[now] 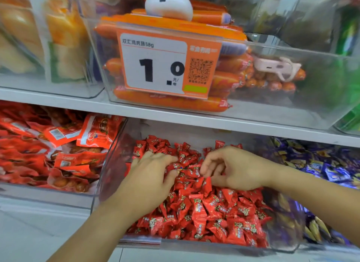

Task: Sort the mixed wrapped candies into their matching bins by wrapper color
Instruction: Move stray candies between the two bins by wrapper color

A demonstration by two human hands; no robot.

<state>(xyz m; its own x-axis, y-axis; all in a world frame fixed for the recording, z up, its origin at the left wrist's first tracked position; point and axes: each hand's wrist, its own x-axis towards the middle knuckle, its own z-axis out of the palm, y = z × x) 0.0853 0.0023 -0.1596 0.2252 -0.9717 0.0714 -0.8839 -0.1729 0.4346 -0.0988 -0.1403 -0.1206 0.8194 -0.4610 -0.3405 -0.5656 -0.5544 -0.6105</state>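
Observation:
A clear bin (109, 164) on the lower shelf holds a heap of red-wrapped candies (204, 209). Both my hands are inside it, over the back half of the heap. My left hand (153, 168) lies palm down with its fingertips pressed into the candies. My right hand (231, 168) is beside it, fingers curled down into the pile; whether it holds a candy is hidden. A tiny blue speck (181, 167) shows among the red wrappers between my hands. To the right, a second bin holds blue and purple wrapped candies (321, 168).
Left of the candy bin is a bin of red snack packets (58, 154). The upper shelf (175, 115) carries a clear bin of orange sausages with a price tag (165, 64), a white device (169, 6) on top, and further bins on both sides.

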